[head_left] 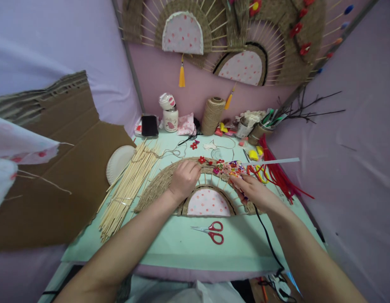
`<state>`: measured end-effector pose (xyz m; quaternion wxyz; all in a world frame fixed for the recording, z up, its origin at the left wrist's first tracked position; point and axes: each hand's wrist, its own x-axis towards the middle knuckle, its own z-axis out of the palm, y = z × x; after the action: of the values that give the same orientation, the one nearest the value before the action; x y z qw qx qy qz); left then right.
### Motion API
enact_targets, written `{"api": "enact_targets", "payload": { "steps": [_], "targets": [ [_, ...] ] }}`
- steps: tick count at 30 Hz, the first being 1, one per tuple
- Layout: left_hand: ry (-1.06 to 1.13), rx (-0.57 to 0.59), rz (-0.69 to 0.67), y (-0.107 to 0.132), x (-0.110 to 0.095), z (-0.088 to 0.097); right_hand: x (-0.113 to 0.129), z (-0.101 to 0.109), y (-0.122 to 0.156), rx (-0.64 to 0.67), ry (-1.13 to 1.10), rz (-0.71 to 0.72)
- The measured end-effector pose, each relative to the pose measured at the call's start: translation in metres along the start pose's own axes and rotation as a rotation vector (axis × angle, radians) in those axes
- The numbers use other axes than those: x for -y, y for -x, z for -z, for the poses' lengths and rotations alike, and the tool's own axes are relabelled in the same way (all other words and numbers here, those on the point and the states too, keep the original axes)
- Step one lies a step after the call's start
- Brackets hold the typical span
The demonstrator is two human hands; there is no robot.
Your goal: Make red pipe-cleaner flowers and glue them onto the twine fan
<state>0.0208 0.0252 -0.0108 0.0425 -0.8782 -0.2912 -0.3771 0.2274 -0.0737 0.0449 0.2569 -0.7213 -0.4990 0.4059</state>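
Observation:
A half-round fan wrapped in twine lies on the table, with a white dotted panel at its centre. Small red flowers sit along its upper rim. Over the fan's upper left, my left hand is closed with fingertips pinched together; what they hold, if anything, is hidden. My right hand grips a flower-patterned glue gun above the fan's right side. From the gun a pale glue stick sticks out to the right, and a black cord runs down. Red-handled scissors lie in front of the fan.
Bundled thin sticks lie left, beside cardboard and a white paper plate. Along the back stand a twine spool, a white bottle and a pot of branches. Red pipe cleaners lie right. Finished fans hang behind.

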Motion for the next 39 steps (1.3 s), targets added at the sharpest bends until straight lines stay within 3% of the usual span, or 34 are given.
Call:
{"api": "enact_targets", "payload": {
  "steps": [20,25,30,39],
  "targets": [
    [-0.002,-0.020,0.010,0.006,0.006,-0.003,0.009,0.007,0.010,-0.038,0.133,-0.011],
    [0.024,-0.011,0.017,0.008,0.004,-0.004,0.020,-0.002,0.014,0.028,0.021,-0.011],
    [0.048,-0.018,0.018,0.007,0.001,-0.001,0.019,-0.015,0.008,0.075,0.003,0.079],
    [0.012,0.001,0.011,0.005,0.000,0.001,0.018,-0.014,0.008,0.078,0.052,0.124]
  ]
}}
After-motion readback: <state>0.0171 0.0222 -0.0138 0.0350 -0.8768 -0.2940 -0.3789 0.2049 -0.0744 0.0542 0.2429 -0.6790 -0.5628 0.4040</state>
